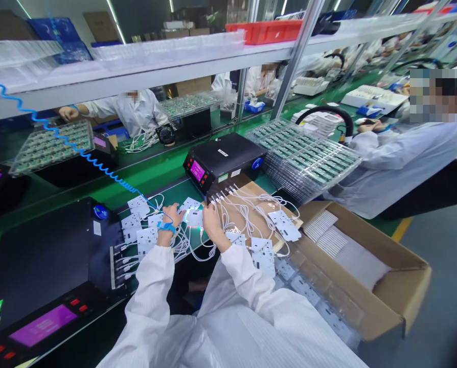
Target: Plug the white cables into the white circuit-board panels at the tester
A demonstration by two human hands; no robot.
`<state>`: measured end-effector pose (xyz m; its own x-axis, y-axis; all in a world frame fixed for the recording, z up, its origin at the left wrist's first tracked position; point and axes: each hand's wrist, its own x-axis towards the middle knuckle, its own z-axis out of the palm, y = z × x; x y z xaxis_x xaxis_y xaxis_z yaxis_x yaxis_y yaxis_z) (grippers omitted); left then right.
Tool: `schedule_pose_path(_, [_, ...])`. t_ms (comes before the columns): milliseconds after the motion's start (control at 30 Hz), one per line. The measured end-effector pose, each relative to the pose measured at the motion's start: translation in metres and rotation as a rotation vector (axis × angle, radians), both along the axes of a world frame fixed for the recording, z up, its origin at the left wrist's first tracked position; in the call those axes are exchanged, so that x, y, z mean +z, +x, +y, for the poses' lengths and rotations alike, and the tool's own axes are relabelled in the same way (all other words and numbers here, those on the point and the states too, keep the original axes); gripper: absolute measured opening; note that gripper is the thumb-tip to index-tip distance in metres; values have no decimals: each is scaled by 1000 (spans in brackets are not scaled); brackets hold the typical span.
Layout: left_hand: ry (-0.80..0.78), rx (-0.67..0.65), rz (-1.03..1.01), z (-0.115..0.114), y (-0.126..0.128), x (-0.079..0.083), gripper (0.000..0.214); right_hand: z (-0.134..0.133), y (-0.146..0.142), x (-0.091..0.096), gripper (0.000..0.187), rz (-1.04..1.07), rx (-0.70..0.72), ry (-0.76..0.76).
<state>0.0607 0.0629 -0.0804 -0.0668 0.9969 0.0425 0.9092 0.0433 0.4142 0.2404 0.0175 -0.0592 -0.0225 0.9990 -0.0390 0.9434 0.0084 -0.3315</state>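
My left hand, with a blue strap at the wrist, and my right hand meet over a small white device lying on the green bench. The fingers of both hands curl around its edges. Several more white devices lie to the left on white cables. More white devices and cables lie to the right on cardboard. A black tester box with a pink screen stands just behind my hands, cables plugged into its front.
A second black tester fills the near left. Stacked clear trays of circuit boards stand at the right, beside an open cardboard box. A blue coiled cord runs from my wrist. Other people in white coats work across and at right.
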Motion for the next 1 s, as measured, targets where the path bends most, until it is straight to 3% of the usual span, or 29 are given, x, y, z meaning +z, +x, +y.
schedule_pose_path(200, [-15, 18, 0, 5, -1, -14, 40, -31, -17, 4, 33, -44, 72, 97])
schedule_pose_path(333, [6, 56, -69, 7, -3, -16, 43, -54, -35, -2, 26, 75, 138, -128])
schedule_pose_path(533, [69, 125, -233, 6, -5, -5, 39, -52, -49, -6, 33, 167, 91, -218])
schedule_pose_path(700, [184, 162, -337, 0, -7, 12, 34, -46, -46, -9, 17, 255, 69, -219])
schedule_pose_path(867, [309, 197, -422, -17, -17, 32, 35, -40, -38, -23, 7, 584, 13, -166])
schedule_pose_path(1000, [345, 195, -501, -33, -25, 43, 34, -35, -30, -36, 6, 960, -6, -244])
